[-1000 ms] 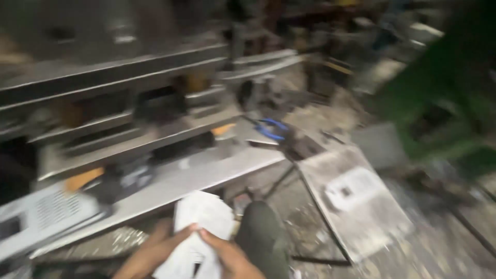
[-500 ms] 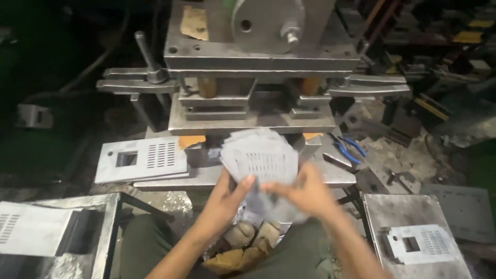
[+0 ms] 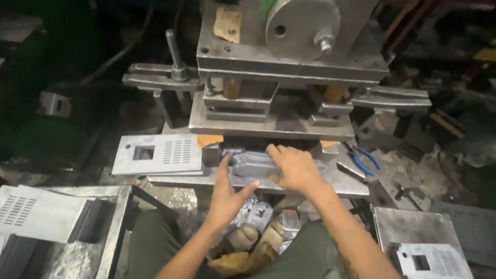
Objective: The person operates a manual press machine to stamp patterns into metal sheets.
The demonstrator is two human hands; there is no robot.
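Observation:
A grey metal sheet plate [image 3: 248,164] lies on the bed of a steel punch press [image 3: 274,111], partly under the die. My right hand [image 3: 292,168] rests flat on top of the plate and presses it inward. My left hand [image 3: 227,192] is open with fingers spread at the plate's near left edge, touching it. A finished perforated plate [image 3: 157,154] with a square cut-out lies on the press bed to the left.
Blue-handled pliers [image 3: 361,160] lie right of the press bed. A stack of perforated plates [image 3: 36,212] sits on a metal stand at bottom left. Another stamped plate [image 3: 431,261] rests on a stand at bottom right. Metal scraps [image 3: 261,217] lie between my knees.
The view swung from the left side to face the press. The plate that I held up in both hands now lies on the press bed, pushed toward the die.

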